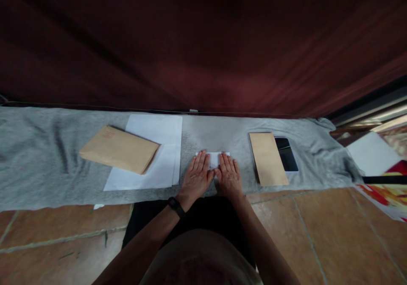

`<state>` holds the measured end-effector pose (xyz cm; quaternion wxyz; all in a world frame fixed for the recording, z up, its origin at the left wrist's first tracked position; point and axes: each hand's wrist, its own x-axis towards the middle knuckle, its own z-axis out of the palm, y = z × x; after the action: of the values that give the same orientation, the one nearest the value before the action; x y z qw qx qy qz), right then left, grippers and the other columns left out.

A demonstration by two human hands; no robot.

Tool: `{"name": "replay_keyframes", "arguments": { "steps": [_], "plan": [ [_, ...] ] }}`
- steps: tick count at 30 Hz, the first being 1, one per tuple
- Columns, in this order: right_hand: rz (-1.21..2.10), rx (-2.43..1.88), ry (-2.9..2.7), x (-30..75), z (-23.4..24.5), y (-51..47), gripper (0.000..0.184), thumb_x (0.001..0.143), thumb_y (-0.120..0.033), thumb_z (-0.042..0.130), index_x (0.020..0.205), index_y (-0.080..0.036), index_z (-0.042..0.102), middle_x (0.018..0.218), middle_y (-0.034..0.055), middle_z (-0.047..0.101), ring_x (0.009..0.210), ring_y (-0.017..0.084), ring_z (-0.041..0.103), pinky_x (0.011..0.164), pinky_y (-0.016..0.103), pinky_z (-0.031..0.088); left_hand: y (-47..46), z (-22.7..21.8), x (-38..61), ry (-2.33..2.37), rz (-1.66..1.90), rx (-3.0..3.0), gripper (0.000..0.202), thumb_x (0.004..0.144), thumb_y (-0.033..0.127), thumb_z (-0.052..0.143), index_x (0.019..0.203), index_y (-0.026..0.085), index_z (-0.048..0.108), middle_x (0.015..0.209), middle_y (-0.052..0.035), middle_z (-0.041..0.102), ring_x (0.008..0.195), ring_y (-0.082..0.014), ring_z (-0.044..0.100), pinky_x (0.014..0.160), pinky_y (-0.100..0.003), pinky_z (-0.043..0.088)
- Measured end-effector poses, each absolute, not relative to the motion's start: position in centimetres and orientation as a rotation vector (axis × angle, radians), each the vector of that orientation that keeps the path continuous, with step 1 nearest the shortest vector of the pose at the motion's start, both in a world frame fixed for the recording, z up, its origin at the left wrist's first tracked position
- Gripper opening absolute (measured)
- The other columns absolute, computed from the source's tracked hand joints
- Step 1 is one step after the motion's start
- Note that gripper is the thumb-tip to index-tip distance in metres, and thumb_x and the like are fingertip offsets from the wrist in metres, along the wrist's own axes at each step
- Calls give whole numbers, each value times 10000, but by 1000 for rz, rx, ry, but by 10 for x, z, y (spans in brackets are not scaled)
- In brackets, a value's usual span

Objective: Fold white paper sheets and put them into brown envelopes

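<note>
A small white piece of paper (214, 160), apparently folded, lies flat on the grey cloth in front of me. My left hand (197, 172) presses on its left part with the fingers stretched forward. Over the right part lies my right hand (229, 174), also flat, the two thumbs nearly meeting at the near edge. Both hands cover much of the paper, so its full outline is hidden. To the left are large white sheets (152, 170) with a stack of brown envelopes (121, 149) on top. A single brown envelope (269, 160) lies to the right.
A dark-screened phone (288, 154) sits partly under the right envelope. The grey cloth (63, 170) covers a long narrow surface, with a dark red curtain (203, 56) behind it. At far right are a white sheet (373, 153) and colourful printed material (381, 196). The floor (302, 225) is tiled.
</note>
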<state>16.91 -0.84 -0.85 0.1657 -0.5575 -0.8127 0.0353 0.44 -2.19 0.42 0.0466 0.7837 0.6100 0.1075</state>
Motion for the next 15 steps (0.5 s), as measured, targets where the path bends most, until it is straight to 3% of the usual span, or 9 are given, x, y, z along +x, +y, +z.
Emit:
{"name": "replay_keyframes", "arguments": {
  "steps": [15],
  "plan": [
    [-42, -1611, -2298, 196, -13, -15, 601, 1069, -402, 374, 1588, -115, 285, 1575, 151, 423, 1468, 286, 389, 1222, 487, 251, -38, 1, -10, 1987, 355, 2376, 691, 1033, 456, 360, 1555, 7, 292, 1630, -211, 288, 1541, -303, 213, 1251, -492, 228]
  ]
}}
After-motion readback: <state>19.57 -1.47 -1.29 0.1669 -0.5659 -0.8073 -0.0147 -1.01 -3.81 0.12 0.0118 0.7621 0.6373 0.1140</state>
